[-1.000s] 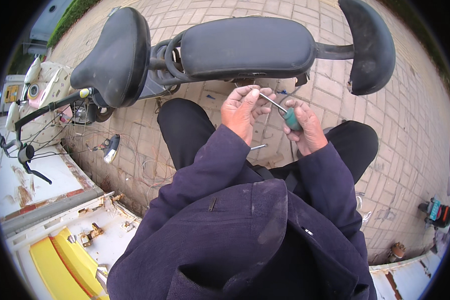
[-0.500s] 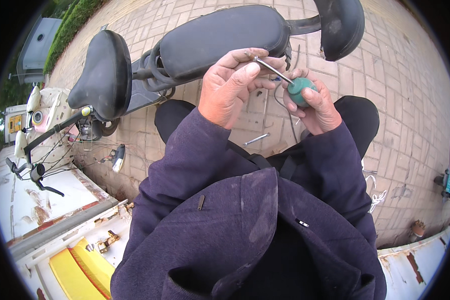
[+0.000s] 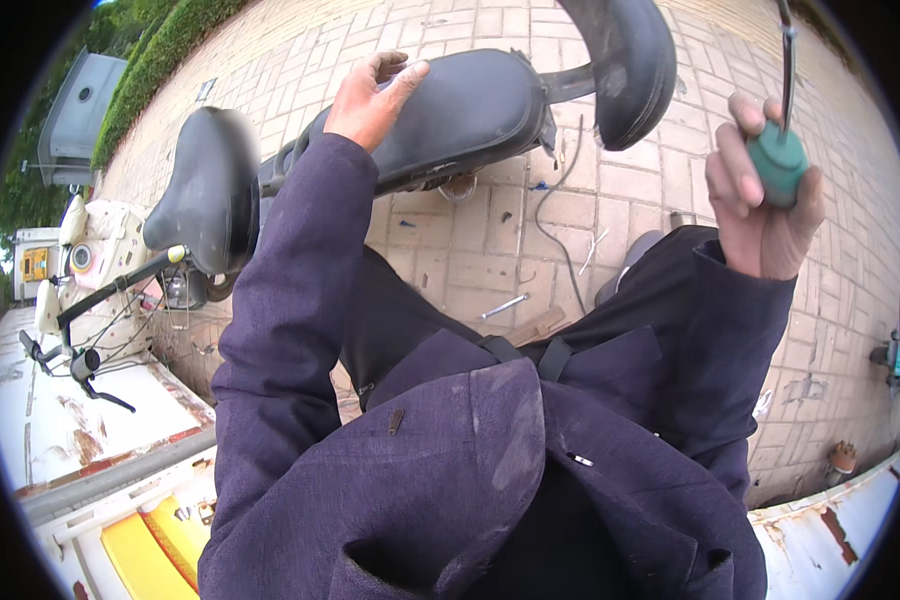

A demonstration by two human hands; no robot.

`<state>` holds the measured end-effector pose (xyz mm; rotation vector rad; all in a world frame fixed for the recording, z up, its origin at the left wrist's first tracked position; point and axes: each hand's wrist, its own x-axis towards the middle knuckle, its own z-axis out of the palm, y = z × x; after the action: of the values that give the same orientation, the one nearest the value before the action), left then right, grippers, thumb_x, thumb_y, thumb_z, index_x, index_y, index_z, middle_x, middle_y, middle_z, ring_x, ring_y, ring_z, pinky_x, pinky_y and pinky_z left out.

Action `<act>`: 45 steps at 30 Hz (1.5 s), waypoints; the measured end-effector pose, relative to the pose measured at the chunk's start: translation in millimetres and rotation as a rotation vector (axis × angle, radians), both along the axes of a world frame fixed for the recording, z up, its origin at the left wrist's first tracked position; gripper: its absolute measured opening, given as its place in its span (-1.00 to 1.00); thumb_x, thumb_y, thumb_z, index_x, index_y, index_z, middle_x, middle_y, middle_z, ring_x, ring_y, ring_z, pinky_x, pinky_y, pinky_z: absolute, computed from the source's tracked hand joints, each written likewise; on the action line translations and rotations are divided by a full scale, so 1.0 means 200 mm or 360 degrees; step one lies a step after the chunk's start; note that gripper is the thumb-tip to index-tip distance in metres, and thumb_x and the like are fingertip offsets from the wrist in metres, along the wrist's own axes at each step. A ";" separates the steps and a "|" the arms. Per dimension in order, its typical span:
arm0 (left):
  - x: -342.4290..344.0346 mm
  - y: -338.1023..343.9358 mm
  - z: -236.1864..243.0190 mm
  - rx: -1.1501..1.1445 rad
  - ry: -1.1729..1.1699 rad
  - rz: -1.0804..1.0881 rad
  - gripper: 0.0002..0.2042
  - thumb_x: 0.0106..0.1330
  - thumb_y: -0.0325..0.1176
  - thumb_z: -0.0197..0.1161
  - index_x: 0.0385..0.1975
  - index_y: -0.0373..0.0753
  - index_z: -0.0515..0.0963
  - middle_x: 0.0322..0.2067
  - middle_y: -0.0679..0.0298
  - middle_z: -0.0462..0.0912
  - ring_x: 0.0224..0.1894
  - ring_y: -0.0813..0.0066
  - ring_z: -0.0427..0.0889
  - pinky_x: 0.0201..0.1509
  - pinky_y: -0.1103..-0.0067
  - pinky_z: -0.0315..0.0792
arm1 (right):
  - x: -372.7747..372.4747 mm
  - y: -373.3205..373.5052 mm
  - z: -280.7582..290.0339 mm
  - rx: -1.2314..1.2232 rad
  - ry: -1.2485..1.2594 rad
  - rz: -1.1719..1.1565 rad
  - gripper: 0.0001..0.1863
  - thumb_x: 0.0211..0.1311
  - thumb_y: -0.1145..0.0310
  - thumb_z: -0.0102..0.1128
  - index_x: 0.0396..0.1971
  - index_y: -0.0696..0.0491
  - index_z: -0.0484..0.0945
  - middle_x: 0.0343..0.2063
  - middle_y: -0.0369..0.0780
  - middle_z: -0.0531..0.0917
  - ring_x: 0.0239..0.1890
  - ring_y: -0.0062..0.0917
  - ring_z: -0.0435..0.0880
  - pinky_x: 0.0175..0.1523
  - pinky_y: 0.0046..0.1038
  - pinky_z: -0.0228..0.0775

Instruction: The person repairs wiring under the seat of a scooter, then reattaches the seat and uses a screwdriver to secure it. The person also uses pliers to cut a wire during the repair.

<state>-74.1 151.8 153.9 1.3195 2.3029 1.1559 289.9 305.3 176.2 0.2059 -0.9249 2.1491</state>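
My right hand [image 3: 767, 238] is raised at the right, its fingers wrapped round the bulbous green handle of a screwdriver [image 3: 780, 168]. The metal shaft points up and runs out near the top edge. At the upper left, my left hand [image 3: 368, 103] holds nothing, thumb apart and fingers loosely bent. It appears over the near left end of a long black padded seat [image 3: 465, 105]; whether it touches the seat I cannot tell. This seat belongs to an electric scooter, with a black front saddle [image 3: 195, 190] to its left and a curved backrest [image 3: 638, 75] to its right.
On the paving between my knees lie a metal wrench [image 3: 505, 306], a dark cable [image 3: 542, 225] and small scraps. The handlebar [image 3: 85, 362] with hanging wires is at the left. Rusty white panels and a yellow panel [image 3: 130, 555] lie lower left. A small brown pot [image 3: 843, 458] is far right.
My hands have moved apart. The right one has carried the screwdriver up and to the right, its shaft now upright; the left has left the shaft's tip and gone left over the seat.
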 end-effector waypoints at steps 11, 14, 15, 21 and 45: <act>-0.48 0.23 -0.30 -0.0844 0.1359 -0.0689 -0.23 0.09 -0.01 0.50 0.32 -0.15 0.39 0.06 -0.01 0.65 0.05 0.12 0.68 0.21 0.29 0.47 | -0.25 0.62 -0.13 -0.0400 0.0197 -0.0111 -0.56 0.20 0.37 0.26 -0.03 0.26 0.33 -0.06 -0.07 0.41 -0.33 -0.51 0.39 -0.31 -0.51 0.24; -0.45 0.22 -0.30 -0.0902 0.1405 -0.0579 -0.52 0.53 -0.37 -0.19 0.39 0.27 0.25 0.19 0.12 0.52 0.13 0.15 0.60 0.26 0.34 0.45 | -0.30 0.65 -0.22 -0.0545 0.0200 0.0001 -0.55 0.28 0.27 0.25 0.01 0.21 0.32 -0.15 -0.14 0.44 -0.38 -0.53 0.35 -0.31 -0.48 0.26; -0.41 0.21 -0.29 -0.0774 0.1363 -0.0552 -0.56 0.52 -0.40 -0.15 0.35 0.14 0.33 0.12 0.07 0.58 0.15 0.13 0.58 0.25 0.35 0.43 | -0.32 0.64 -0.25 -0.0585 0.0032 -0.0012 -0.51 0.34 0.17 0.19 0.05 0.21 0.33 -0.27 -0.22 0.43 -0.41 -0.56 0.34 -0.31 -0.51 0.30; -0.27 0.25 -0.11 -0.0786 0.0981 -0.0394 -0.69 0.44 -0.18 0.04 0.01 -0.14 0.59 -0.06 0.07 0.66 0.04 0.11 0.60 0.15 0.33 0.43 | -0.45 0.67 -0.44 -0.0715 -0.0605 -0.0767 -0.50 0.45 -0.02 0.07 0.13 0.07 0.45 0.07 -0.14 0.56 -0.09 -0.41 0.63 0.02 -0.39 0.60; -0.14 0.57 -0.04 -0.1017 0.0367 0.0087 -0.66 0.41 -0.03 0.07 -0.23 -0.14 0.67 -0.28 0.26 0.69 -0.12 0.26 0.62 0.03 0.33 0.33 | -0.48 0.85 -0.77 -0.1342 -0.0577 -0.0028 -0.58 0.24 0.18 0.42 0.05 -0.06 0.53 -0.09 -0.24 0.52 -0.37 -0.60 0.41 -0.40 -0.62 0.27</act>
<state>-102.7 266.6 145.7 1.1770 2.5580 0.2239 194.0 475.9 22.3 -0.6178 -0.1325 2.4025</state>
